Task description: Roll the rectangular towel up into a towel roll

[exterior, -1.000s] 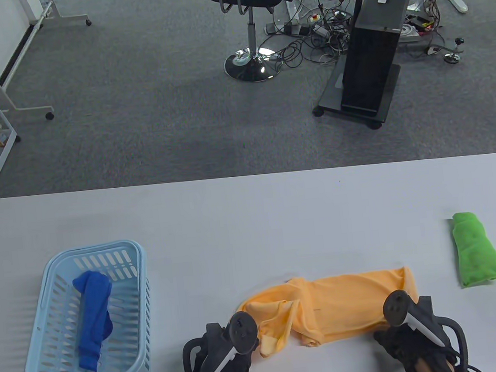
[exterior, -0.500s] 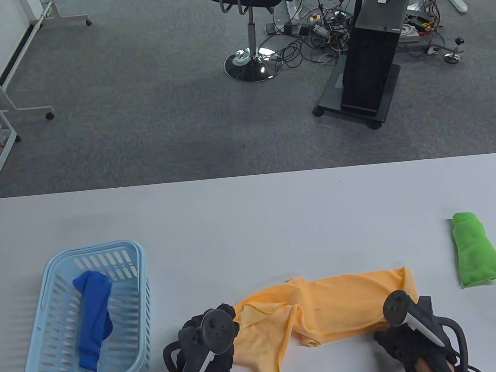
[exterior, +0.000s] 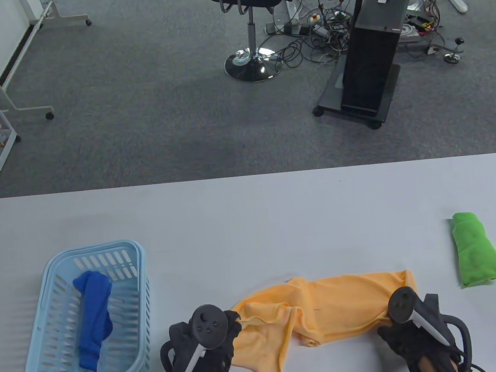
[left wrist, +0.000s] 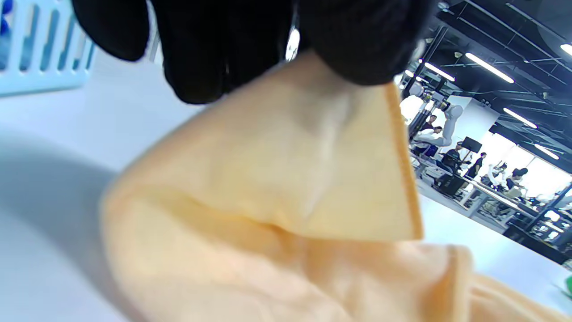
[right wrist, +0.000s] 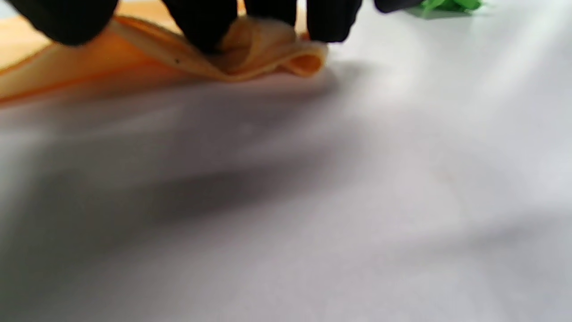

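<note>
Tabletop: hands (exterior: 315,341) pinching orange towel (exterior: 330,307).

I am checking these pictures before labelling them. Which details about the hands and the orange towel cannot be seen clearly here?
- Table view: the trackers cover the fingers of the left hand and right hand, hiding where they meet the orange towel.
- Left wrist view: the towel fills the frame, blurred; its far end is not shown.
- Right wrist view: the picture's top edge cuts off the fingers; the table is blurred.
</note>
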Demonstrator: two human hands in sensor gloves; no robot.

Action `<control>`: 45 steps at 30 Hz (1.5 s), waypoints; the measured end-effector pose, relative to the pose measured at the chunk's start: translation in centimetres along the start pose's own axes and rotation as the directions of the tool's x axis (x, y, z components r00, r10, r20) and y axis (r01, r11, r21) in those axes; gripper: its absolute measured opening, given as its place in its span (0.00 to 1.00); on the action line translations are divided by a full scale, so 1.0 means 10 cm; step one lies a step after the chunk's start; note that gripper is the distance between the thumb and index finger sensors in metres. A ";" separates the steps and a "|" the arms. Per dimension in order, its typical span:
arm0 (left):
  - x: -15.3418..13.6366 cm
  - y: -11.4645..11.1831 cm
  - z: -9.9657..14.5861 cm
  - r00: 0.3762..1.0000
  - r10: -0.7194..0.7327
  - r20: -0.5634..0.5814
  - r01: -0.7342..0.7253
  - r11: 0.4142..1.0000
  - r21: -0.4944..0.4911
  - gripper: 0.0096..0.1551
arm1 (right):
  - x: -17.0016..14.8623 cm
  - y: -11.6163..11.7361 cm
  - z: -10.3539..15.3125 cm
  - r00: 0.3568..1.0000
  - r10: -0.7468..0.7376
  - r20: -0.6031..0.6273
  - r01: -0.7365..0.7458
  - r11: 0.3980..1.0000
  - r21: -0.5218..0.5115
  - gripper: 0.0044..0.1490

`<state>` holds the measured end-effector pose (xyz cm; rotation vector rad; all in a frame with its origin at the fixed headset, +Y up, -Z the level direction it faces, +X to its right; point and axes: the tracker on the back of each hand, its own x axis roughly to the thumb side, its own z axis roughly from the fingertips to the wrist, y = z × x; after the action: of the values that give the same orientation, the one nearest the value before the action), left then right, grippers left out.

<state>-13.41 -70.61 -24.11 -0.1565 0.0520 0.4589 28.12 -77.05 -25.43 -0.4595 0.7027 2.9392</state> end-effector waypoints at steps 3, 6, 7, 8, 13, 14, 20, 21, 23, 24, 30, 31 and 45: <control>0.06 0.14 -0.02 0.999 0.037 0.019 -0.038 0.997 0.071 0.23 | 0.00 0.00 0.00 1.000 0.004 0.001 -0.004 1.000 -0.012 0.49; 0.18 0.41 -0.02 0.999 -0.028 0.017 0.024 0.986 0.165 0.23 | -0.01 -0.01 0.00 1.000 -0.005 0.003 0.005 1.000 -0.019 0.49; 0.23 0.54 -0.02 0.998 -0.062 0.000 0.061 0.976 0.209 0.23 | -0.01 -0.01 -0.01 1.000 -0.009 0.003 0.009 1.000 -0.022 0.49; 0.26 0.68 -0.05 0.995 -0.100 -0.022 0.102 0.964 0.246 0.23 | -0.01 -0.01 -0.01 1.000 -0.009 0.001 0.009 1.000 -0.025 0.49; 0.30 1.13 -0.20 0.940 -0.308 -0.145 0.340 0.884 0.322 0.22 | 0.03 -0.01 0.01 0.998 -0.042 0.056 0.043 0.999 -0.014 0.49; 0.27 1.21 -0.21 0.940 -0.293 -0.172 0.337 0.867 0.366 0.22 | 0.06 -0.02 0.04 0.994 -0.063 0.091 0.064 0.998 -0.011 0.48; 0.19 1.07 -0.03 0.975 -0.213 -0.060 0.219 0.886 0.409 0.23 | 0.15 -0.29 0.21 0.924 -0.269 0.272 0.334 0.913 -0.233 0.45; 0.17 0.97 0.00 0.975 -0.216 -0.053 0.219 0.889 0.403 0.23 | 0.16 -0.32 0.23 0.927 -0.251 0.279 0.322 0.914 -0.247 0.45; 0.14 0.73 0.05 0.975 -0.223 -0.004 0.205 0.890 0.408 0.23 | 0.15 -0.35 0.27 0.939 -0.207 0.275 0.284 0.917 -0.279 0.44; 0.12 0.60 0.06 0.974 -0.224 0.014 0.199 0.888 0.414 0.23 | 0.14 -0.35 0.29 0.944 -0.185 0.275 0.267 0.916 -0.299 0.43; 0.04 0.23 0.06 0.972 -0.225 0.073 0.177 0.898 0.404 0.23 | 0.18 -0.35 0.34 0.933 -0.025 0.359 0.157 0.926 -0.344 0.27; 0.03 0.21 0.09 0.969 -0.234 0.082 0.181 0.894 0.410 0.23 | 0.24 -0.31 0.34 0.933 0.030 0.359 0.091 0.945 -0.315 0.27; 0.01 0.07 0.08 0.973 -0.203 0.113 0.156 0.931 0.331 0.23 | 0.83 0.08 0.08 0.774 0.558 0.299 -0.472 0.823 -0.316 0.36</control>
<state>-13.67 -69.82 -23.43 0.1918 -0.0316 0.2716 19.90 -77.28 -26.94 0.3728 0.5069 3.4831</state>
